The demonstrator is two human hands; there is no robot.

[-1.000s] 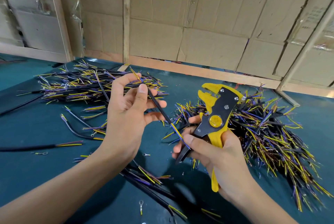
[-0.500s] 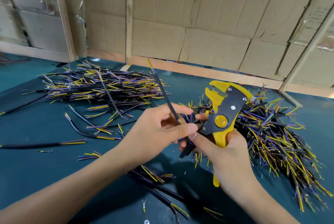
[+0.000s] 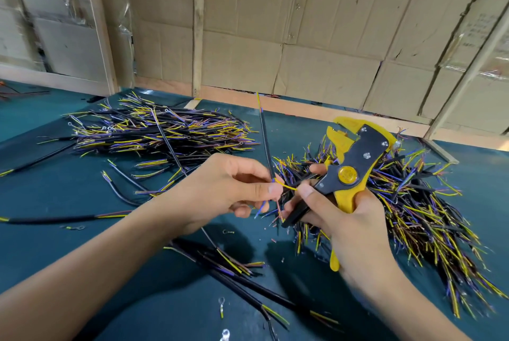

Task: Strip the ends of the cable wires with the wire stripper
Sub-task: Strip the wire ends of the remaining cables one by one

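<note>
Left hand (image 3: 228,189) pinches black cable (image 3: 265,142), yellow wire (image 3: 285,185) fanned toward wire stripper (image 3: 349,172) gripped in right hand (image 3: 344,219). No strip yet; big pile (image 3: 413,203) beside stripper left.

Materials and finishes at my bench.
My wire stripper (image 3: 355,167) has matt yellow plastic handles, a black plate and bright metal rivets. The cable (image 3: 265,136) I pinch wears a smooth black sheath over glossy coloured insulation. The table (image 3: 41,197) is matt teal; behind its far edge, creased cardboard (image 3: 303,23) on bare wooden battens (image 3: 198,26).
</note>
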